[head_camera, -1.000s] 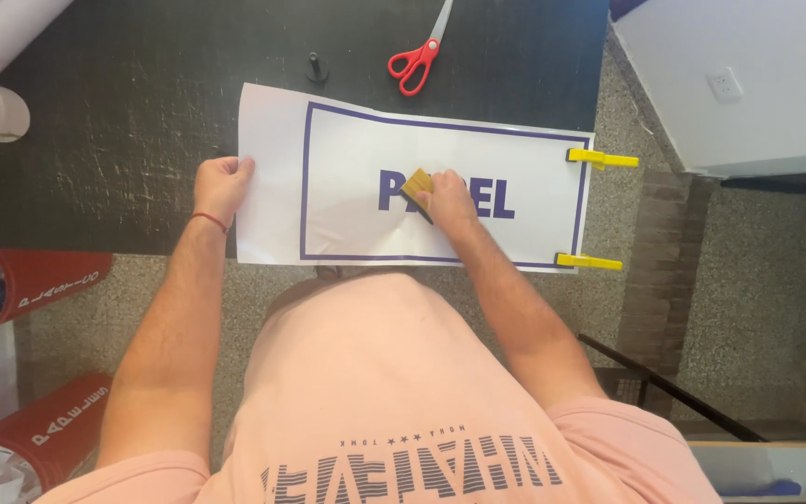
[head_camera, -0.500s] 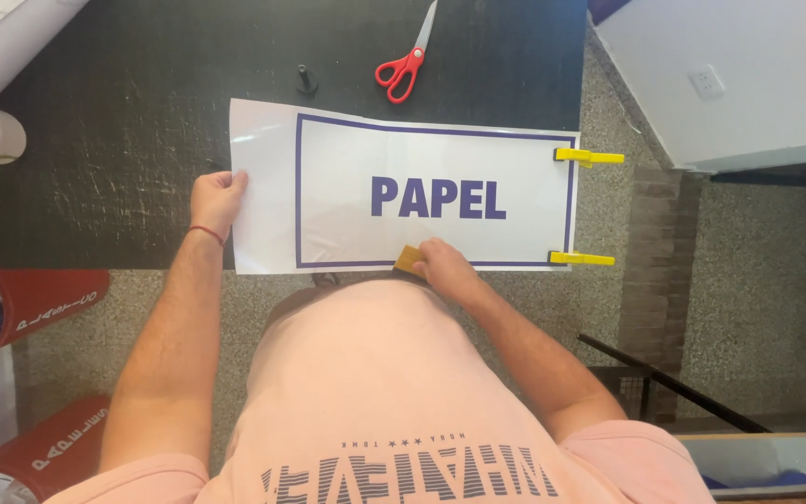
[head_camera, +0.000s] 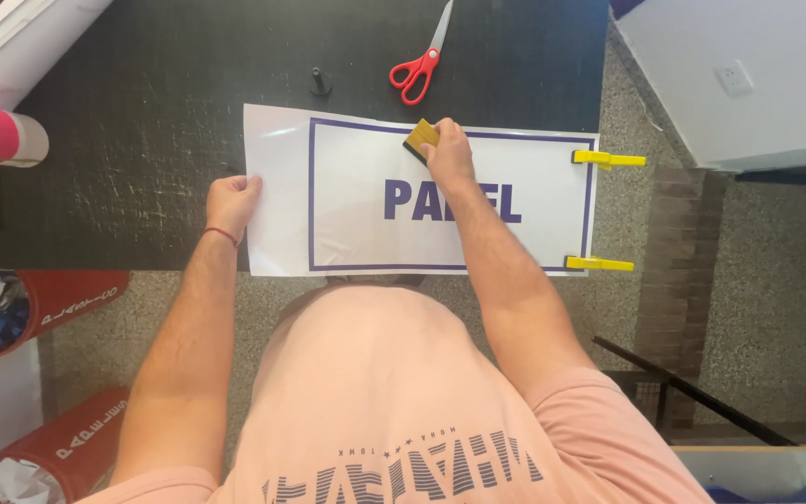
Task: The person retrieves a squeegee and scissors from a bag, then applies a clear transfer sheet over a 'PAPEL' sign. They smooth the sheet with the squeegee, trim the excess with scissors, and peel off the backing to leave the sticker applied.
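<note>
We see the right hand [head_camera: 448, 157] closed around a small yellow squeegee [head_camera: 421, 138], pressing it flat near the upper edge of a white sign sheet with a purple border [head_camera: 347, 201]; the forearm crosses the purple lettering and hides part of it. The left hand [head_camera: 230, 201] rests on the sheet's left edge — fingers curled loosely, holding nothing, only pinning the sheet down; a thin red band circles that wrist. The sheet lies flat on a black worktable [head_camera: 114, 168], its right end held by two yellow clamps [head_camera: 608, 160] at the table's edge. Above the sheet, well apart from both hands, lie red-handled scissors [head_camera: 419, 67] and a small black knob [head_camera: 320, 82]; rolled material [head_camera: 2, 135] sits at the far left.
</note>
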